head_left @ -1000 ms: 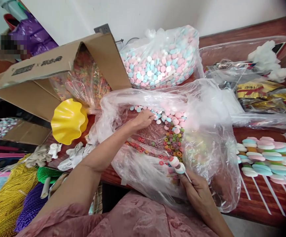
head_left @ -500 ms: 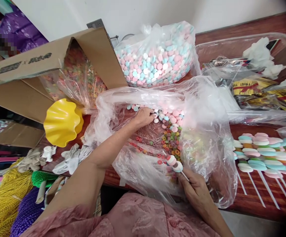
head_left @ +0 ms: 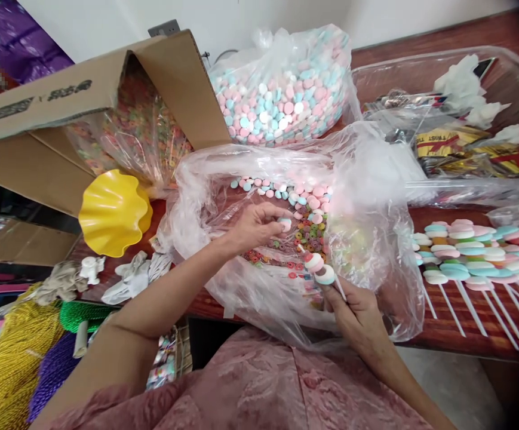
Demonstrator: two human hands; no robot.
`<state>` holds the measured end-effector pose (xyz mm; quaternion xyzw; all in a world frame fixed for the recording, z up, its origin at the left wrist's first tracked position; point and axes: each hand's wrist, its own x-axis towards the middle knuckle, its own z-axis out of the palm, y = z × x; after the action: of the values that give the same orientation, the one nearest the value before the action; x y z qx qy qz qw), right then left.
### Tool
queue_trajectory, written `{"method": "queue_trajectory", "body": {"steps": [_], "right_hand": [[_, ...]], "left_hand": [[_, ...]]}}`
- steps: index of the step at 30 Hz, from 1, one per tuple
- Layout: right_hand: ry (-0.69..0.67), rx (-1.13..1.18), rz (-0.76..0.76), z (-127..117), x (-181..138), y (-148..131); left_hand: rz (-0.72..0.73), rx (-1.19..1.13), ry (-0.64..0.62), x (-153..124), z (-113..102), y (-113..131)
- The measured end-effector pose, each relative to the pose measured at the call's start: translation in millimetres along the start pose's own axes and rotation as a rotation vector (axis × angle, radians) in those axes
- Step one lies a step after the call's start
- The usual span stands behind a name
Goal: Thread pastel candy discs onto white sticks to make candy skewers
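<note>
My left hand (head_left: pixel 257 226) pinches a small pale marshmallow (head_left: pixel 285 224) between thumb and fingers, above the spread plastic bag. In my right hand (head_left: pixel 355 307) is a white stick threaded with candy, a marshmallow skewer (head_left: pixel 324 275), its tip pointing up and left toward the left hand. White and pink marshmallows and a reddish piece are on it. Loose pink, blue and white marshmallows (head_left: pixel 317 192) lie along the far side of the open plastic bag (head_left: pixel 250 156). Nearer me are colourful gummy rings (head_left: pixel 312 232), with red ones (head_left: pixel 292 266) by the skewer.
Finished-looking marshmallow skewers (head_left: pixel 469 254) lie in a pile at right. Behind stand a full bag of marshmallows (head_left: pixel 286 95) and a clear tray (head_left: pixel 389 74) with twist ties. At left are a yellow wavy bowl (head_left: pixel 113 212), a cardboard box (head_left: pixel 53 107) and white gloves (head_left: pixel 131 278).
My left hand has drawn back from the marshmallow heap toward the skewer, now with a marshmallow in its fingers. My right hand still holds the skewer. The whole view has shifted slightly.
</note>
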<state>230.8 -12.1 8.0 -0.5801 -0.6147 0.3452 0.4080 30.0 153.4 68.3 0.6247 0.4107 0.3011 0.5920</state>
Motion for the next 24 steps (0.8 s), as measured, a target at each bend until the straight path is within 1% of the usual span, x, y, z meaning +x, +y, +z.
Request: {"method": "queue_trajectory", "body": {"steps": [2,4,8,11,14,16,19,21,24], "right_hand": [[-0.036,-0.053,-0.022,2,4,-7],[-0.073,-0.099,-0.043,6,6,-12],[-0.079,-0.114,-0.072,12,4,-20],[-0.054,-0.135,-0.098,16,1,-25],[-0.034,-0.185,-0.115,20,-3,-27],[-0.034,-0.187,-0.130,23,-6,-27],[-0.060,-0.156,-0.155,27,-10,-26],[-0.072,-0.144,-0.163,29,-11,-25],[-0.088,-0.146,-0.137,29,-13,-25]], "left_hand": [[0.023,-0.122,0.043,-24,8,4],[0.061,-0.208,0.136,-44,16,2],[0.101,-0.361,0.312,-66,29,-15],[0.098,-0.470,0.385,-72,36,-30],[0.110,-0.540,0.459,-74,40,-38],[0.097,-0.616,0.492,-76,42,-39],[0.058,-0.712,0.506,-79,43,-35],[0.045,-0.729,0.514,-81,44,-33],[0.038,-0.719,0.518,-83,45,-34]]}}
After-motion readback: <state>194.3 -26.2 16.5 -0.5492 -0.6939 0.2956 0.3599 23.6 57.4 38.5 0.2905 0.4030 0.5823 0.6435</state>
